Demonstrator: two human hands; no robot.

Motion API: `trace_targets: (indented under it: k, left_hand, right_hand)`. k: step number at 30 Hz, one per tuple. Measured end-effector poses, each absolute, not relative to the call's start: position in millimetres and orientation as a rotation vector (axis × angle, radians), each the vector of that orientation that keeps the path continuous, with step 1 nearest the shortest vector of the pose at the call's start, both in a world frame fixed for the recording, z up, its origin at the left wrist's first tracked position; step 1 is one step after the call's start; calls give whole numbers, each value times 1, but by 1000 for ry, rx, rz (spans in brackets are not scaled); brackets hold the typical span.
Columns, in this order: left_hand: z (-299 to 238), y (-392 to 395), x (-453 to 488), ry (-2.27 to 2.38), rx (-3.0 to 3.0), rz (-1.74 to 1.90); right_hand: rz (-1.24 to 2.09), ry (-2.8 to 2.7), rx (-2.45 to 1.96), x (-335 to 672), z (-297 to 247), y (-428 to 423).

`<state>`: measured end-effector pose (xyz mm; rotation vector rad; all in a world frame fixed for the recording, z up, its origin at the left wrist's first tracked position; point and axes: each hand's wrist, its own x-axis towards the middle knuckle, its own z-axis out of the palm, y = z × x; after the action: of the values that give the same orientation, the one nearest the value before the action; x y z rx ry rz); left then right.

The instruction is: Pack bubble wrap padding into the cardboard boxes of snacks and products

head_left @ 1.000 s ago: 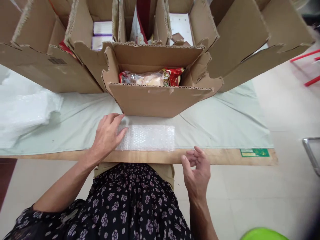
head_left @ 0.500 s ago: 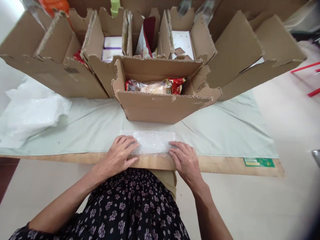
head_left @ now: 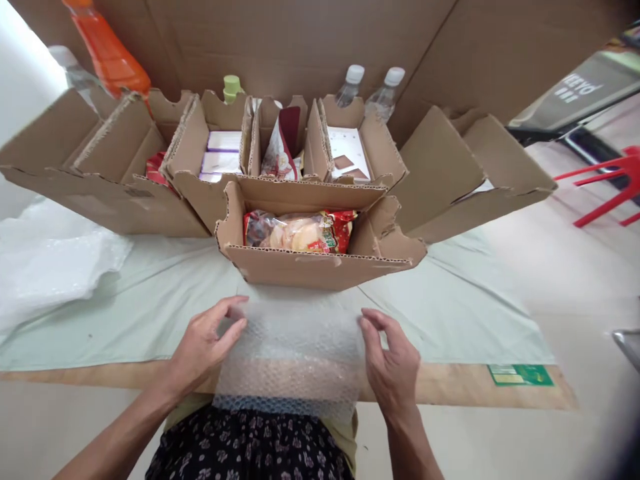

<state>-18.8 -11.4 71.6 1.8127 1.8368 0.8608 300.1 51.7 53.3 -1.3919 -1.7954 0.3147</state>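
Note:
A clear sheet of bubble wrap (head_left: 300,353) spreads between my hands, its near end hanging over the table's front edge towards my lap. My left hand (head_left: 207,340) holds its left edge, with thumb and forefinger curled around the far corner. At the opposite edge, my right hand (head_left: 393,357) pinches the wrap between thumb and fingertips. Just beyond the sheet stands an open cardboard box (head_left: 285,270). Inside it lies a red and clear snack packet (head_left: 300,232).
Behind stand more cut-open cardboard boxes, one with white and purple packs (head_left: 220,162), another with a white box (head_left: 347,152). Loose bubble wrap (head_left: 55,260) is heaped at left. An orange bottle (head_left: 107,57) rises at the back; a green card (head_left: 520,375) lies front right.
The bubble wrap, a narrow folded strip before, is now opened out into a larger sheet reaching over the table's edge. My hands have moved apart, and the view has tilted up.

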Motion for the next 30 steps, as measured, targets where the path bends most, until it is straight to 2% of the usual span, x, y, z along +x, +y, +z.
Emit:
trace_targets:
  k: [3,6,10,13,21,24,28,30]
  left_hand:
    - [58,-14,-10,2063,1948,995]
    - [58,-25,1,1945,2162,1033]
    - [57,-29,12,1493,2451,586]
    - [44,-25,10,1455,2523,380]
    - [32,-22,7,1489,2638,297]
    - [31,-24,7,1495,2651,297]
    - [29,-24,8,1532,2588,309]
    - [30,-24,7,1534,2551,318]
  right_hand:
    - [219,-1805,-1364,296,44,55]
    - [246,-1910,-1238,285,47,36]
    - [392,-2361,-1075,263,47,12]
    - [329,-2593,-1081,266,36,13]
    - [80,-2481,-1323,329,16,30]
    - [112,-2430,-1317,328,15,23]
    - [238,-2623,-1048,331,26,22]
    - [237,-2601,-1088,342,34,20]
